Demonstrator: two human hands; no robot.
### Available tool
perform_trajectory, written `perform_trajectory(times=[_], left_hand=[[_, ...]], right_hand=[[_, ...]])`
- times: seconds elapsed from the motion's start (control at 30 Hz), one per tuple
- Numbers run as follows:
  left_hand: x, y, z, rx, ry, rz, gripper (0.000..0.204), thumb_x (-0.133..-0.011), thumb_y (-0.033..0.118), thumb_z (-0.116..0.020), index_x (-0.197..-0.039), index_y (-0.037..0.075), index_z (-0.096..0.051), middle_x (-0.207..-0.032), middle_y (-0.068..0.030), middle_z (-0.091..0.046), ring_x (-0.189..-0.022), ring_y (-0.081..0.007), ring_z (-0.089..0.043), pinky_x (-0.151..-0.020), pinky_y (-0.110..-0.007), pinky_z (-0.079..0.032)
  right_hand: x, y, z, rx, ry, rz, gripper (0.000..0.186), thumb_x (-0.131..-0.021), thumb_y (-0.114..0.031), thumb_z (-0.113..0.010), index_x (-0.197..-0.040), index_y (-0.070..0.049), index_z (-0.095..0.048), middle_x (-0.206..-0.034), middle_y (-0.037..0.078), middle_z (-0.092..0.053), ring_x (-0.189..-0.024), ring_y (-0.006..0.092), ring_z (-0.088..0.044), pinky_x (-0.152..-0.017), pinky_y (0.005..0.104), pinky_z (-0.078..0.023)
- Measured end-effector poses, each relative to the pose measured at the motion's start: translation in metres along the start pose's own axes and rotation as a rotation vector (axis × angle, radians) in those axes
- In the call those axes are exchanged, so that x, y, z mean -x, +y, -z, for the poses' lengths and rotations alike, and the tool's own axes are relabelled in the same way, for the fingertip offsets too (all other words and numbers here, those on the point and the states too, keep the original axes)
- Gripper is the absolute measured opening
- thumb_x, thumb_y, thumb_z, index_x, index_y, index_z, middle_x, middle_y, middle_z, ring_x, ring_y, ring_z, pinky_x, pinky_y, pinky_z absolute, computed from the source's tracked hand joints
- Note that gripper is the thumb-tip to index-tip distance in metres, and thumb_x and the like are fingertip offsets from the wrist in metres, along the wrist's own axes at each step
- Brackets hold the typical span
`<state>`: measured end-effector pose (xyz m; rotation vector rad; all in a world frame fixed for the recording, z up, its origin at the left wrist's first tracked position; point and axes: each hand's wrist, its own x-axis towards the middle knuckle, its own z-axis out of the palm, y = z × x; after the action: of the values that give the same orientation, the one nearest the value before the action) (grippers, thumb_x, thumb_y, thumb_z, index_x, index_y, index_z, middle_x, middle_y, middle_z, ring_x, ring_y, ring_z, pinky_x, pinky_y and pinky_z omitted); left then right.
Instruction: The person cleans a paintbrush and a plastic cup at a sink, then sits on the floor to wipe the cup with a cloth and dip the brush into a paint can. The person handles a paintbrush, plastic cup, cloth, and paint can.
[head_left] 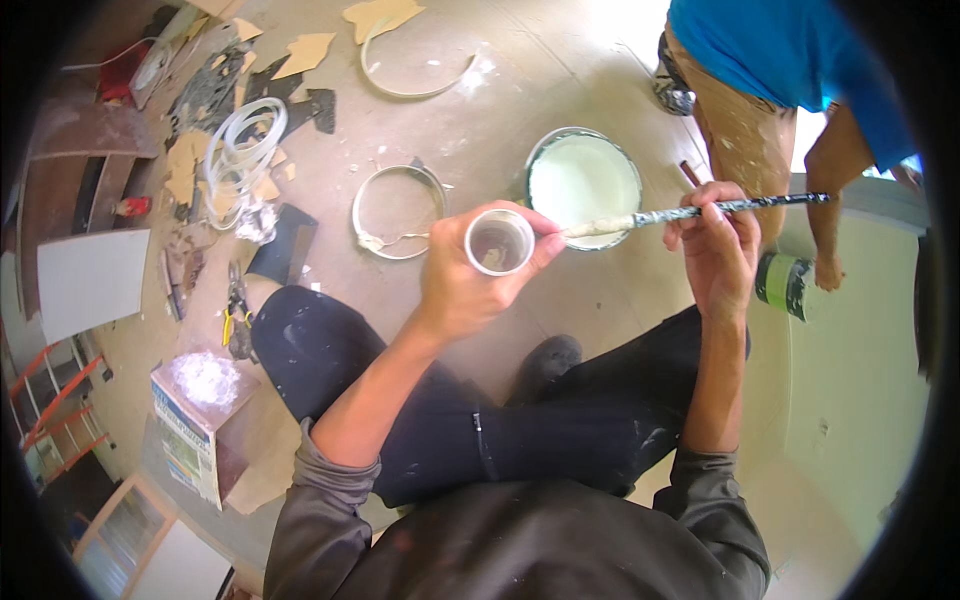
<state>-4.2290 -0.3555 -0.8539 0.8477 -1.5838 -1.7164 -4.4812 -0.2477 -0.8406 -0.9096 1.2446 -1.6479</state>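
Note:
My left hand (452,275) is wrapped around a small pale cup (499,216), seen from above, with a little light stuff at its bottom. My right hand (722,250) grips a thin, paint-spattered paintbrush (655,216) between thumb and fingers. The brush lies almost level, its whitish bristle end pointing left, by the fingertips of my left hand. Whether the bristles touch those fingers I cannot tell. Beyond both hands, a round bucket (531,170) of whitish-green paint stands on the floor, partly covered by the brush.
At the right a person in a blue shirt (780,45) bends, one hand by a green-and-white can (785,286). Two ring-shaped strips (357,195) lie on the floor. Coiled clear tubing (240,150), torn cardboard (305,52), yellow-handled pliers (236,310) and a box (185,445) are left.

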Motion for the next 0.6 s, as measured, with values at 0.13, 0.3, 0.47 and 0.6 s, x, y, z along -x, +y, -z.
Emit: perform_trajectory(times=[0.13, 0.3, 0.47, 0.6], left_hand=[[-0.001, 0.000, 0.004, -0.004, 0.027, -0.040, 0.008, -0.086, 0.003, -0.080, -0.091, 0.000, -0.074, -0.084, -0.0070, -0.074, -0.079, -0.0115, -0.067, -0.071, -0.026, -0.052], [-0.001, -0.001, 0.010, 0.025, 0.063, -0.088, 0.009, -0.086, 0.005, -0.081, -0.087, 0.000, -0.073, -0.080, -0.0070, -0.074, -0.073, -0.0108, -0.067, -0.067, -0.026, -0.052], [-0.003, -0.003, 0.014, 0.047, 0.060, -0.171, 0.011, -0.084, 0.005, -0.082, -0.086, 0.002, -0.072, -0.080, -0.0077, -0.075, -0.072, -0.0127, -0.070, -0.065, -0.027, -0.054], [-0.004, -0.004, 0.019, -0.012, 0.045, -0.264, 0.012, -0.081, 0.006, -0.083, -0.084, 0.003, -0.072, -0.080, -0.0086, -0.075, -0.072, -0.0162, -0.072, -0.067, -0.028, -0.056]], right_hand=[[-0.002, 0.000, -0.006, -0.052, 0.019, -0.007, 0.016, -0.103, -0.008, -0.053, -0.113, 0.004, -0.058, -0.092, 0.014, -0.063, -0.077, 0.0243, -0.068, -0.069, 0.0329, -0.054], [-0.004, 0.005, -0.008, -0.078, 0.009, 0.016, 0.019, -0.105, -0.009, -0.050, -0.115, 0.004, -0.057, -0.098, 0.012, -0.062, -0.080, 0.0191, -0.064, -0.070, 0.0318, -0.054], [-0.002, 0.006, -0.008, -0.116, 0.020, 0.011, 0.020, -0.106, -0.010, -0.048, -0.118, 0.005, -0.055, -0.103, 0.012, -0.059, -0.080, 0.0198, -0.063, -0.068, 0.0292, -0.051], [0.001, 0.011, -0.002, -0.103, 0.039, 0.026, 0.020, -0.107, -0.012, -0.048, -0.119, 0.003, -0.055, -0.105, 0.010, -0.057, -0.085, 0.0139, -0.059, -0.069, 0.0271, -0.049]])
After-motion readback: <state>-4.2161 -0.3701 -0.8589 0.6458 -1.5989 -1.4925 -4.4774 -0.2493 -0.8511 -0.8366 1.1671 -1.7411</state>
